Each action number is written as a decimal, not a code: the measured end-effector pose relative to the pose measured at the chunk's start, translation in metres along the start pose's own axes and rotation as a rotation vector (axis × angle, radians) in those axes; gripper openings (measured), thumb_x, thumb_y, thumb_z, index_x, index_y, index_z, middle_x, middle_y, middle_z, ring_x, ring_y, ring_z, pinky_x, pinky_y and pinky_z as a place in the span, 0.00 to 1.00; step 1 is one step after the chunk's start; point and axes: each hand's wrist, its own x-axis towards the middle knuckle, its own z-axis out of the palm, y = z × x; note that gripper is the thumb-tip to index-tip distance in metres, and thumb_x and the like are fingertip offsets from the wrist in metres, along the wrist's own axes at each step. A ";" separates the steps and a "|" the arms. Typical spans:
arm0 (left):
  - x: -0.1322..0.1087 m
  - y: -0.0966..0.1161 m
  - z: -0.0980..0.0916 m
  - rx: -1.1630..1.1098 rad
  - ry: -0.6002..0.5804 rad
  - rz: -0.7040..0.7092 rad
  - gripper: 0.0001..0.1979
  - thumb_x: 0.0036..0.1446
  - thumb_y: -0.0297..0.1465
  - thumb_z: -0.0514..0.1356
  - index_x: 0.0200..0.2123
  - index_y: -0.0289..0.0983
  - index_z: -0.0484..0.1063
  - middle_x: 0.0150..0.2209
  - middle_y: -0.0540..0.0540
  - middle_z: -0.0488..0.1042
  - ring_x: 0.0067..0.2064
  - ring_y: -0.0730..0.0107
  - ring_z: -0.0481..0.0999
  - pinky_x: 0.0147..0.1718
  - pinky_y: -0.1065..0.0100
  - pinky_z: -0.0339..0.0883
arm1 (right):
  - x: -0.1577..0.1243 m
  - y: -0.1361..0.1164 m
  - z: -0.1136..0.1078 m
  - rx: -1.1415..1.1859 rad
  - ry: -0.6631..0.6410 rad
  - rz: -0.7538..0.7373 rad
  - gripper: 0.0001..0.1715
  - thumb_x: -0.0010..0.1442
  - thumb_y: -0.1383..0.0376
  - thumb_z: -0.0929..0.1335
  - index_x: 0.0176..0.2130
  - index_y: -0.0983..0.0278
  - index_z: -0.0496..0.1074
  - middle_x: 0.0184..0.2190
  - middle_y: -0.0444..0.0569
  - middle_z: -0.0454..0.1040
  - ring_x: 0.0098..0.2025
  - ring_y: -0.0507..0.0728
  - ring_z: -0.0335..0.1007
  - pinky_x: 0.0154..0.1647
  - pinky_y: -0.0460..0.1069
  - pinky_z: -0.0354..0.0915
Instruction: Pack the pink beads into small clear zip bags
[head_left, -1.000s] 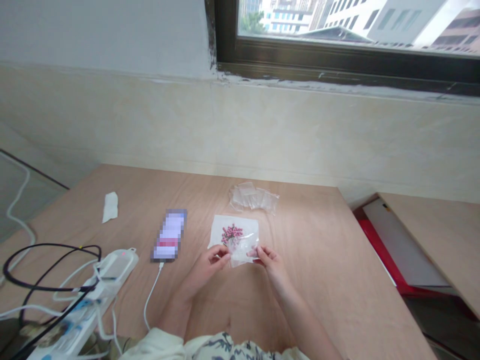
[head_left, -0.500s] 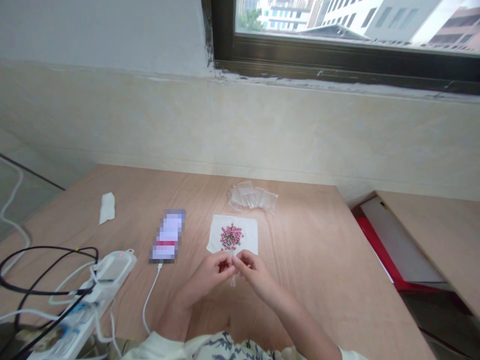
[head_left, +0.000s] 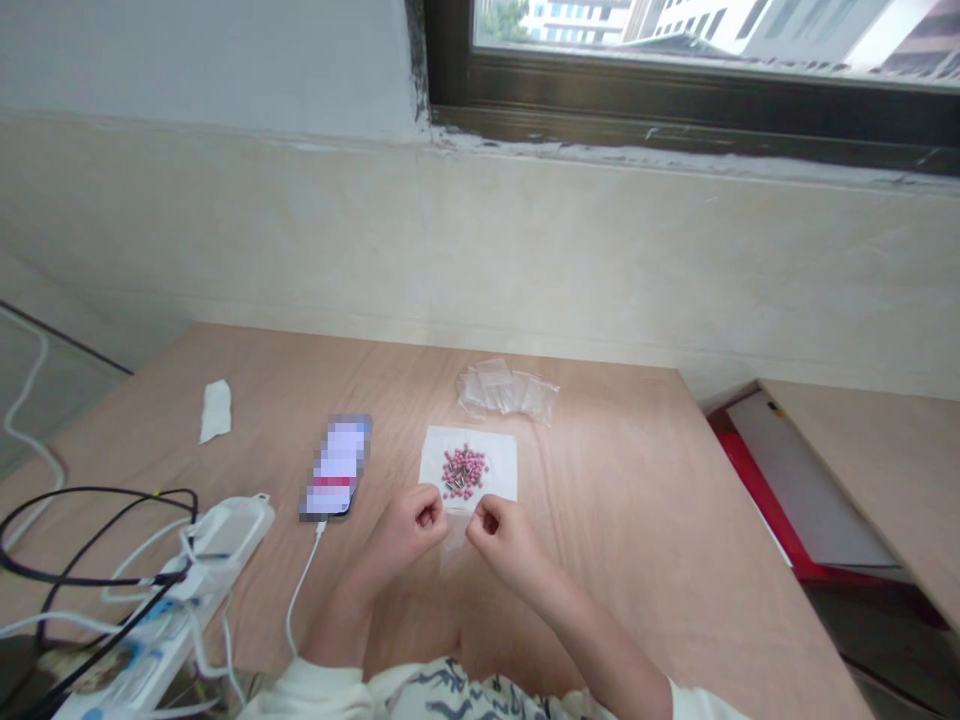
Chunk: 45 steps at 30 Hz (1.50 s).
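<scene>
Looking down, you have a pale plywood counter (head_left: 622, 500) stretching before you, its fine grain running under everything, set against a smooth cream wall (head_left: 525, 250) beneath one dark-framed window (head_left: 675, 110). To the right, a red-edged white board (head_left: 795, 490) sits below the counter's corner. At the left lies one white plastic power strip (head_left: 225, 540), tangled with a black cable (head_left: 97, 495) and several white cords. A flat phone (head_left: 334, 468), its screen blurred, sits just right of the strip, joined to a thin white charging cable (head_left: 300, 590). Farther left lies one crumpled tissue (head_left: 215, 410).

Ahead of your hands, a single square white paper sheet (head_left: 469, 465) lies flat on the counter, carrying a tight cluster of round pink-headed pins (head_left: 463, 472), a few dozen, too many to count exactly. Just behind the sheet, several small clear plastic bags (head_left: 506, 392) overlap in a glossy pile.

Your left hand (head_left: 411, 525) and right hand (head_left: 504, 540) sit just apart at the sheet's near edge, wrists low, fingers curled inward. A clear plastic bag (head_left: 454, 545) shows between them; you cannot tell whether either hand pinches it.
</scene>
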 end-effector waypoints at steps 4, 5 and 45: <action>-0.003 0.008 0.000 0.008 -0.035 0.081 0.12 0.44 0.24 0.51 0.36 0.37 0.64 0.35 0.48 0.65 0.40 0.69 0.65 0.40 0.67 0.61 | 0.000 -0.004 0.003 0.066 -0.059 -0.064 0.06 0.44 0.70 0.59 0.18 0.64 0.55 0.16 0.39 0.55 0.20 0.47 0.50 0.21 0.43 0.48; -0.003 0.009 0.001 -0.010 -0.061 0.108 0.19 0.44 0.23 0.51 0.42 0.38 0.61 0.41 0.46 0.64 0.46 0.67 0.63 0.45 0.64 0.58 | 0.000 -0.005 0.003 0.092 -0.089 -0.073 0.06 0.44 0.70 0.58 0.18 0.64 0.55 0.16 0.39 0.55 0.20 0.47 0.50 0.21 0.43 0.48; 0.016 -0.031 0.015 0.020 -0.011 0.041 0.23 0.42 0.27 0.59 0.44 0.39 0.61 0.44 0.46 0.65 0.49 0.61 0.61 0.48 0.58 0.55 | 0.040 0.042 0.007 0.017 0.211 -0.063 0.07 0.50 0.64 0.62 0.30 0.66 0.66 0.24 0.46 0.65 0.27 0.53 0.60 0.28 0.47 0.58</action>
